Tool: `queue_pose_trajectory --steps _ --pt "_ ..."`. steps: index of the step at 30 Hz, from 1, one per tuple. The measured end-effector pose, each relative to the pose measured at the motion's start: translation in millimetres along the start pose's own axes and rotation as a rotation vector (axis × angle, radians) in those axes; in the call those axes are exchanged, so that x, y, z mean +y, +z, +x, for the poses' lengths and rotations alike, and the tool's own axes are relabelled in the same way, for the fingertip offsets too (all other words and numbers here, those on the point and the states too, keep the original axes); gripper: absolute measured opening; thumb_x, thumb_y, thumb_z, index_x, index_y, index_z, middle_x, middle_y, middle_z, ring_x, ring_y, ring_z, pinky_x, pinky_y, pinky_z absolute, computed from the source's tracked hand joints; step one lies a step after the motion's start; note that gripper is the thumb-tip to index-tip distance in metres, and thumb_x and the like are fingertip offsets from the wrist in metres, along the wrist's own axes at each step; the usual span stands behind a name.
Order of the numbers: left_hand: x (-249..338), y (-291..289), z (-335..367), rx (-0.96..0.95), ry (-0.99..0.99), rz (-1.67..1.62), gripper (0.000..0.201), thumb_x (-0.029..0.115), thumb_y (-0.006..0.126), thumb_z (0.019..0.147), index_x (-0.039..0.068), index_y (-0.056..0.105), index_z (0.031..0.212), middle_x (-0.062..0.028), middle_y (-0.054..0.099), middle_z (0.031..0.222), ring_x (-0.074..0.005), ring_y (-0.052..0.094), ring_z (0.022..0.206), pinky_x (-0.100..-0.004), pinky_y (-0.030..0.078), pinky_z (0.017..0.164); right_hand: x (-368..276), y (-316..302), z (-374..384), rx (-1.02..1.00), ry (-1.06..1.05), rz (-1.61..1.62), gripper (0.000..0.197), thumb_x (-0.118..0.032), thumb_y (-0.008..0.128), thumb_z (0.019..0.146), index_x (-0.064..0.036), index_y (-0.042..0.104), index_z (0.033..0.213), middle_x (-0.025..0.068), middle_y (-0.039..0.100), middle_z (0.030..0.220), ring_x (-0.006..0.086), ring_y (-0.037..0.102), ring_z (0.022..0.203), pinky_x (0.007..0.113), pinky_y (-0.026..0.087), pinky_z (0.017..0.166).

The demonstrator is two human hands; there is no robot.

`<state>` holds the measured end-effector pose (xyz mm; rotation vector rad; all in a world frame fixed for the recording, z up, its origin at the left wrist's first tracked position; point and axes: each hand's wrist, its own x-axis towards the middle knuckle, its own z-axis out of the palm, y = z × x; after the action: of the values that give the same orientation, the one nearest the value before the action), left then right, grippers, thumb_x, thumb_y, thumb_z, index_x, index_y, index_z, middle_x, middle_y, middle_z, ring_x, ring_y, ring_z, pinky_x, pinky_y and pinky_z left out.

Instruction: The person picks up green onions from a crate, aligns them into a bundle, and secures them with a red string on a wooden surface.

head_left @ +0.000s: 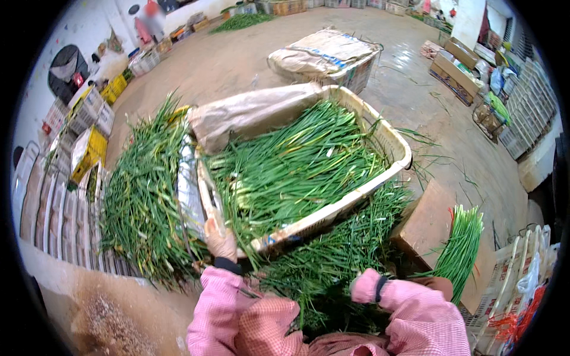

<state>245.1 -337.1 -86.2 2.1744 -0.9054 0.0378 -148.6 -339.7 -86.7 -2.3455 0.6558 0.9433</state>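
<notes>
A large cream plastic crate (389,172) holds long, loose green chives (297,160), with a pale sheet (255,113) folded over its far left wall. My left hand (222,242) is closed on the crate's near left corner. My right hand (363,286) hangs low over loose chives (332,255) on the near side of the crate, close to my lap; its fingers are hidden. A heap of chives (145,196) spreads over the left side of the crate. To my right a neat bundle of chives (460,237) leans on a brown board (430,222), pale ends up.
A covered crate (326,53) stands beyond mine. White slatted crates (65,219) lie at the left, with a yellow crate (89,154) behind them. At the near right are a white crate (510,279) and red ties (522,314). Cardboard boxes (454,77) stand farther right.
</notes>
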Motion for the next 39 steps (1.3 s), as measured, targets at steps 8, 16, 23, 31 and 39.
queue_pose_trajectory --steps 8,16,23,31,39 --pt "212.3 57.2 63.5 -0.100 0.771 -0.189 0.056 0.014 0.071 0.060 0.003 0.052 0.111 -0.0144 0.055 0.104 -0.0288 0.052 0.097 -0.0374 0.039 0.087 168.0 -186.7 -35.7 1.609 0.187 0.324 0.023 -0.013 0.061 0.078 -0.0073 0.061 0.100 0.0125 0.062 0.091 0.0252 0.060 0.080 0.033 0.048 0.073" --pt "297.0 288.9 87.1 -0.657 0.750 0.362 0.096 0.042 0.071 0.063 0.000 0.022 0.135 -0.0196 0.025 0.139 -0.0316 0.021 0.130 -0.0396 0.022 0.104 253.1 -164.1 26.0 1.718 0.444 0.344 0.016 -0.017 0.056 0.079 -0.0100 0.064 0.092 0.0108 0.061 0.074 0.0272 0.059 0.069 0.037 0.046 0.063" --pt "286.8 381.0 122.0 -0.592 0.631 0.348 0.103 0.048 0.076 0.056 0.007 0.025 0.136 -0.0175 0.039 0.131 -0.0310 0.038 0.120 -0.0377 0.034 0.097 253.7 -174.3 19.2 1.643 0.389 0.357 0.018 -0.012 0.059 0.074 -0.0057 0.062 0.090 0.0106 0.060 0.071 0.0265 0.057 0.067 0.036 0.045 0.060" --pt "276.0 325.6 132.0 -0.538 0.520 -0.652 0.055 -0.004 0.064 0.065 0.002 0.051 0.118 -0.0093 0.059 0.106 -0.0132 0.058 0.091 -0.0256 0.045 0.084 260.7 -173.6 17.1 1.697 0.405 0.373 0.018 -0.011 0.060 0.072 -0.0070 0.063 0.089 0.0091 0.060 0.071 0.0258 0.056 0.067 0.036 0.045 0.060" --pt "300.0 342.3 58.2 -0.537 0.884 0.556 0.079 0.041 0.071 0.061 0.012 0.041 0.128 -0.0124 0.047 0.114 -0.0275 0.045 0.106 -0.0389 0.041 0.085 254.8 -177.8 16.0 1.684 0.371 0.368 0.019 -0.011 0.061 0.072 -0.0071 0.064 0.090 0.0092 0.061 0.073 0.0258 0.057 0.068 0.036 0.046 0.061"
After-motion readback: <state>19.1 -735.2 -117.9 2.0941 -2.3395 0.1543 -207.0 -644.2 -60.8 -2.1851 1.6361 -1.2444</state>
